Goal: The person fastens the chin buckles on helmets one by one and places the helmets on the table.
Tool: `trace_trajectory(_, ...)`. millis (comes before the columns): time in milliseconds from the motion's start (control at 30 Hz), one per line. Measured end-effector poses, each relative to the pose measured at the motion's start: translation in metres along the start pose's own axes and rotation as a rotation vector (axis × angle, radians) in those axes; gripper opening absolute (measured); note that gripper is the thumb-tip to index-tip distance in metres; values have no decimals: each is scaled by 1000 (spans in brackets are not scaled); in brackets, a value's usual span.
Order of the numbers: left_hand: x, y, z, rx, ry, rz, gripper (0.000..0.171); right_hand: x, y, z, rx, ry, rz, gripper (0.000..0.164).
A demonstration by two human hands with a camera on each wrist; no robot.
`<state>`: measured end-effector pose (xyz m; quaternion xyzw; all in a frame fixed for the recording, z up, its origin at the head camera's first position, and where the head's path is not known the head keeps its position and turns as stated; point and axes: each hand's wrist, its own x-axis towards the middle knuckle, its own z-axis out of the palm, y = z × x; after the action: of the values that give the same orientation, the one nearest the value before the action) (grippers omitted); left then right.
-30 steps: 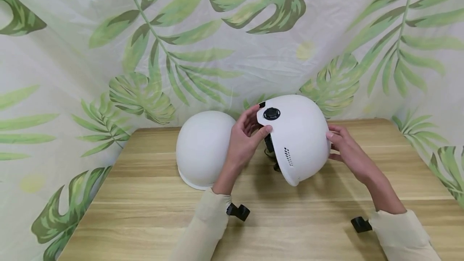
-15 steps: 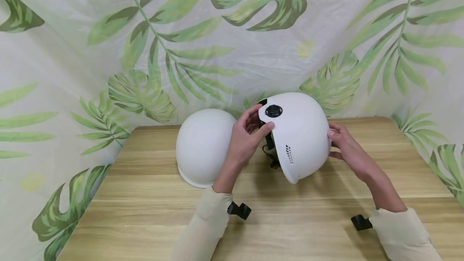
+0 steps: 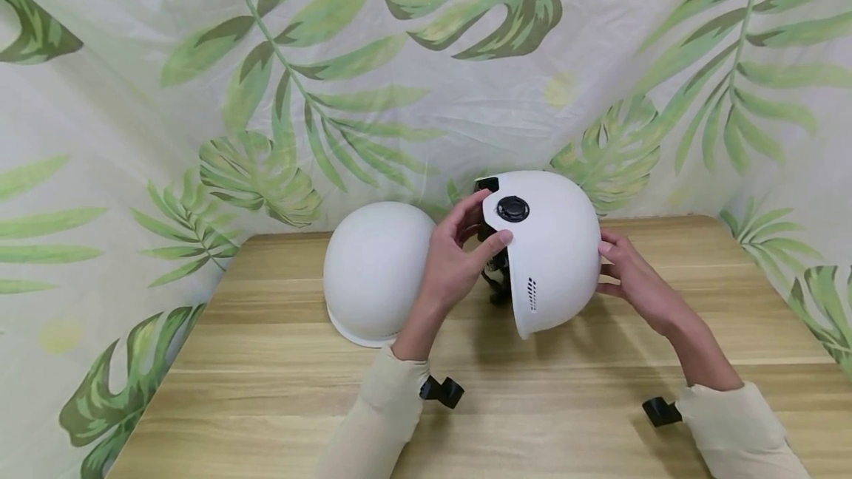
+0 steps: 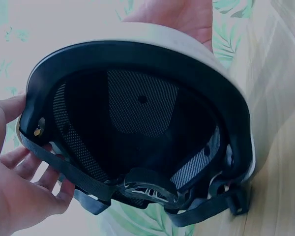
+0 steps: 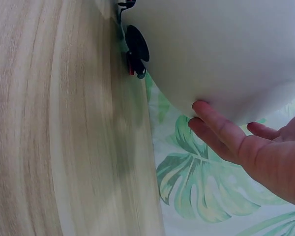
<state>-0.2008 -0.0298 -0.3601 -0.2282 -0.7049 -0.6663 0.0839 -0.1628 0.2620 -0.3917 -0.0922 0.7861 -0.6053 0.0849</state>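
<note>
A white helmet [image 3: 555, 257] with a black round side dial [image 3: 513, 208] is tilted on its side above the table, between the two hands. The left hand [image 3: 455, 250] grips its edge, thumb on the outer shell and fingers reaching behind the rim. In the left wrist view the helmet's dark padded inside [image 4: 142, 103] faces the camera, with a black strap [image 4: 64, 164] passing by the left fingers [image 4: 44, 177]. Fairly straight, the right hand's fingers [image 5: 221, 125] touch the rounded crown. A second white helmet [image 3: 376, 268] sits dome up on the table, just left of the left hand.
The wooden table [image 3: 266, 390] ends at the back against a leaf-patterned cloth [image 3: 492, 117]. Black wrist cameras [image 3: 442, 392] stick out from both sleeves.
The held helmet has turned a little; its side dial and front edge have shifted right, and more of a black part shows at its upper left. The left hand moved slightly right with it.
</note>
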Motion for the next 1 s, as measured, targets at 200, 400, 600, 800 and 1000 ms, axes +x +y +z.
trace_trajectory(200,-1,2,3,32,12,10,63,1,0,0,-2,6,2,71)
trace_trajectory(400,-3,4,6,63,19,9,64,2,-4,1,-52,67,-1,71)
trace_trajectory(600,-3,4,9,55,-18,33,61,0,-9,2,-142,157,-48,66)
trace_trajectory(800,-4,4,14,57,-61,51,53,-1,-10,5,-85,203,-122,61)
trace_trajectory(1000,-8,0,21,111,-179,108,50,-1,-7,7,-39,172,-112,63)
